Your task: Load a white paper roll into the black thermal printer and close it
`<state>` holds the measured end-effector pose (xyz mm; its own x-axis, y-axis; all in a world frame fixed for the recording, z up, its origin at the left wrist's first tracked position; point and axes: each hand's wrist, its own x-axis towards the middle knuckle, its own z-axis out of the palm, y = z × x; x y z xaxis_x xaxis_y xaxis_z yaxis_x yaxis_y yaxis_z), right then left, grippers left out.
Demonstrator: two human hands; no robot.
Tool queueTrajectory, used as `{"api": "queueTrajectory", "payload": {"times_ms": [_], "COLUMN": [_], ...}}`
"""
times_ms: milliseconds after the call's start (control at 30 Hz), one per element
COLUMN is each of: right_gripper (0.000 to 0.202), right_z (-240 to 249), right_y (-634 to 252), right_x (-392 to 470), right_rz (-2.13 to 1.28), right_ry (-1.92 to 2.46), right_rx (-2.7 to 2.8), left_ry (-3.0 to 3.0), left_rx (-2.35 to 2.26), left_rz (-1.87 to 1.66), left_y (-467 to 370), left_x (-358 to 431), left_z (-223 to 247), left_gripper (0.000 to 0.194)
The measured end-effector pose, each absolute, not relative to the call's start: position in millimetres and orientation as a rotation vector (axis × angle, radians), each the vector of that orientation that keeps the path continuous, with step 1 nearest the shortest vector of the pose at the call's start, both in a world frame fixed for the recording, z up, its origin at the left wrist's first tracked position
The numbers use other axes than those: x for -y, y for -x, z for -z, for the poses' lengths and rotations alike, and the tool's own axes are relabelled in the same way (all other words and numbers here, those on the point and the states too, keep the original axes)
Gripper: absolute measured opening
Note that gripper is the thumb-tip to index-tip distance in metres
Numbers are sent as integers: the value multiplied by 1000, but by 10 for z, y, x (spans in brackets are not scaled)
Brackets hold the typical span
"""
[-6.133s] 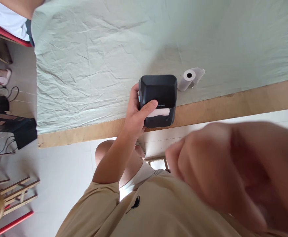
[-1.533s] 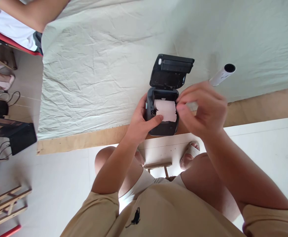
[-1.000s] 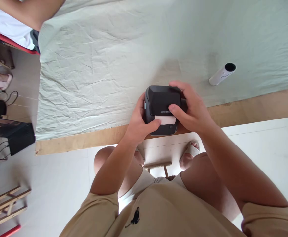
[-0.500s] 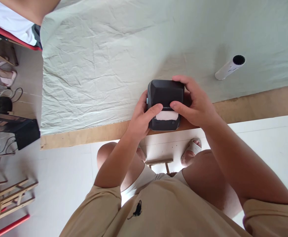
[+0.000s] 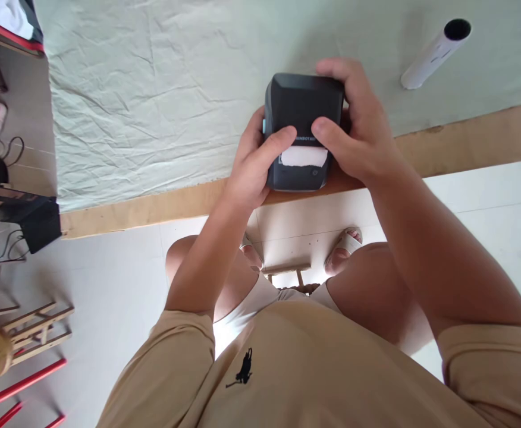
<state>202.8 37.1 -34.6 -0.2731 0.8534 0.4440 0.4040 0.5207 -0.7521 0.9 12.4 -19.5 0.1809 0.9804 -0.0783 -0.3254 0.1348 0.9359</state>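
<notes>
A dark label printer [image 5: 305, 107] is at the front edge of the cloth-covered table, gripped from both sides. A strip of white label paper [image 5: 304, 156] shows at its front slot, below the printed lettering. My left hand [image 5: 260, 151] is closed on its left side, thumb on the top cover, beside a light-blue tab [image 5: 264, 126]. On the right side, my right hand [image 5: 354, 125] holds the printer, thumb on the cover and forefinger over the far right corner. The undersides of both hands are hidden.
A white tube with a dark open end [image 5: 436, 54] stands on the wrinkled pale green cloth [image 5: 153, 107] to the right. The wooden table edge [image 5: 162, 209] runs across. On the floor at left are a wooden stool [image 5: 37, 333], red bars [image 5: 24, 386] and a black box [image 5: 41, 226] with cables.
The view has tilted, so the table, printer and tube appear higher. Both hands keep hold of the printer. The other person's arm at upper left has gone out of view.
</notes>
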Motion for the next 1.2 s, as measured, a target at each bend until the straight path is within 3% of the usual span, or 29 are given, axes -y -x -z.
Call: {"api": "queueTrajectory", "payload": {"times_ms": [200, 367, 533, 767, 1033, 1200], "right_gripper": [52, 43, 49, 33, 30, 47], "right_z": [306, 298, 341, 237, 257, 269], "right_y": [-2102, -2123, -2144, -2111, -2127, -2113], "right_x": [-402, -410, -482, -435, -468, -466], "right_rz": [-580, -579, -655, -660, -610, -662], "right_ry": [991, 999, 982, 1117, 1060, 955], "right_rx": [1975, 1964, 1943, 1922, 1948, 1967], "left_ry": [-1030, -1027, -1020, -1073, -1112, -1037], "left_rx": [-877, -686, -763, -804, -810, -809], "left_rz": [-1158, -1152, -1141, -1152, -1135, -1140], "left_y": [-35, -47, -70, -62, -46, -14], "left_x": [-140, -158, -128, -124, -125, -88], "left_z": [202, 251, 211, 204, 213, 173], "left_gripper": [52, 33, 16, 26, 26, 26]}}
